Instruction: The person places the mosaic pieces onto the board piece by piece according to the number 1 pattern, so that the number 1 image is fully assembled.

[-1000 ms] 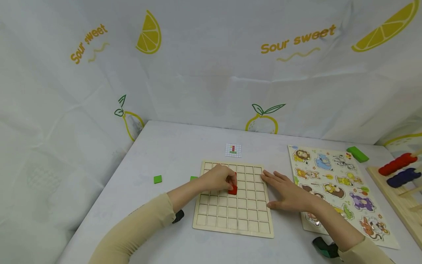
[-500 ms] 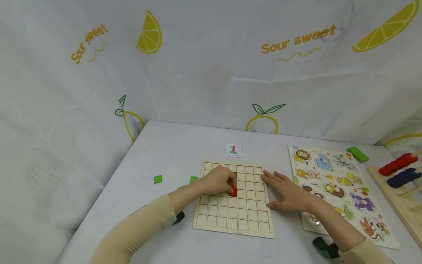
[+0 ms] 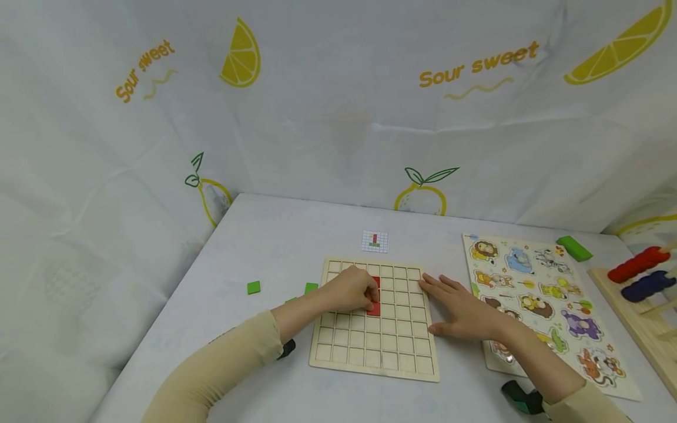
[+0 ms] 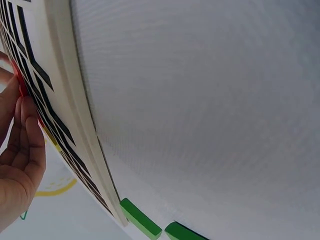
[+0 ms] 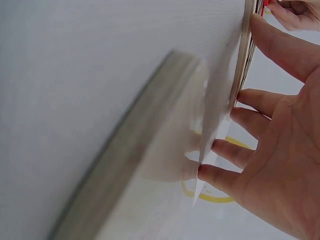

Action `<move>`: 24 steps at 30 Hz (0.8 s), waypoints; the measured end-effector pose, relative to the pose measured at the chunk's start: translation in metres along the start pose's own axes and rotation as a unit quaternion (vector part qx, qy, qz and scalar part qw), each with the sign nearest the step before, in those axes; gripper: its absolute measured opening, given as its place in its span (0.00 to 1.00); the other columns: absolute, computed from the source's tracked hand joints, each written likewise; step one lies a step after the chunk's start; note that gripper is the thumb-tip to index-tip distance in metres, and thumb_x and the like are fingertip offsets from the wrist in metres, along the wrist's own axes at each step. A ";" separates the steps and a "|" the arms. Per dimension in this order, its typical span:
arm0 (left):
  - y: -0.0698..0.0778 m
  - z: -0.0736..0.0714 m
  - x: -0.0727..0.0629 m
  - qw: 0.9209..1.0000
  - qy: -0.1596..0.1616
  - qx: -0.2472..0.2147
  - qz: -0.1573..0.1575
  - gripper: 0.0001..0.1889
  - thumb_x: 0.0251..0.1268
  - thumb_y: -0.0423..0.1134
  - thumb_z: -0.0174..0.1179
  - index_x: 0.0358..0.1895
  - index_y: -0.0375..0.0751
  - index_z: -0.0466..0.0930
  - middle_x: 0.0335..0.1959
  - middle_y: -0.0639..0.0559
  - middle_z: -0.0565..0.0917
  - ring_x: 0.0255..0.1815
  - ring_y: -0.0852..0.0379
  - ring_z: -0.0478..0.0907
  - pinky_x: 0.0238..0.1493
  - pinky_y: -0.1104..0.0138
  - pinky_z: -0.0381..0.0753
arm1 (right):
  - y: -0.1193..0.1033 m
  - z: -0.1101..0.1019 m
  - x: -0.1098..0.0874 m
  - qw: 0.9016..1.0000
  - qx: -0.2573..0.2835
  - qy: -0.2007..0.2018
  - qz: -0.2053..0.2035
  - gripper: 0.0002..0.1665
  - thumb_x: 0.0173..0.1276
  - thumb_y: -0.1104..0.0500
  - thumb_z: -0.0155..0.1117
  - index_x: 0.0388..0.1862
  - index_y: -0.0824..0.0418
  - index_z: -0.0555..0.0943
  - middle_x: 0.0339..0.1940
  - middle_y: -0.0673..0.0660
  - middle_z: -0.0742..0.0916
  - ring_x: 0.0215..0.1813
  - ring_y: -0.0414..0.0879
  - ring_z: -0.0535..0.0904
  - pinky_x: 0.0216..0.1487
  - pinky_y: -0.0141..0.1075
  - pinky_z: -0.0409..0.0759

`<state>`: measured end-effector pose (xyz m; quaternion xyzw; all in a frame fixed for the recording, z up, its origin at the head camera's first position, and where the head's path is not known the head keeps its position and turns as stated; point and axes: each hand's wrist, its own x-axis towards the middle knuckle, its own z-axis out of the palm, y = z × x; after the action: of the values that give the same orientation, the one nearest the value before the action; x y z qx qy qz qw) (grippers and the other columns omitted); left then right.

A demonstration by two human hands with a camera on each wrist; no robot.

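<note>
My left hand (image 3: 350, 289) bends over a wooden grid board (image 3: 402, 329), thumb and fingertips gathered at a red square tile (image 3: 374, 309) that lies flat in a middle cell. More red (image 3: 376, 282) shows in the same column, farther back. The left wrist view has the fingertips right at a red tile (image 4: 22, 85), with a yellow piece (image 4: 51, 139) on the board beyond; the hand hides that piece in the head view. With fingers spread, my right hand (image 3: 459, 308) rests along the board's right edge, its thumb and fingertips touching there.
Green square tiles (image 3: 254, 287) lie left of the board, some partly behind the left forearm. A small printed pattern card (image 3: 366, 241) lies behind the board. To the right are an animal puzzle (image 3: 520, 329), a green block (image 3: 574, 248) and a wooden bead frame (image 3: 616, 288).
The red tile under my left fingertips has gone from slightly raised to flat in its cell, and the left hand has shifted slightly. My right hand has stayed put.
</note>
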<state>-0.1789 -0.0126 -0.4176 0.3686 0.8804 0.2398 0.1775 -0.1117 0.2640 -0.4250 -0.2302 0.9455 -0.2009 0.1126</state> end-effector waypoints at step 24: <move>0.000 0.003 0.000 1.000 0.009 0.029 0.000 0.04 0.55 0.37 0.72 0.27 0.48 0.86 0.23 0.63 0.82 0.27 0.68 0.73 0.33 0.77 0.72 | -0.001 0.000 0.000 1.000 -0.005 0.003 -0.005 0.53 0.59 0.42 0.71 0.77 0.61 0.61 0.79 0.66 0.63 0.77 0.76 0.52 0.66 0.73 0.60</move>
<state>-0.1777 -0.0122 -0.4198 0.3718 0.8885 0.2172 0.1585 -0.1114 0.2635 -0.4246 -0.2354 0.9456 -0.1972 0.1075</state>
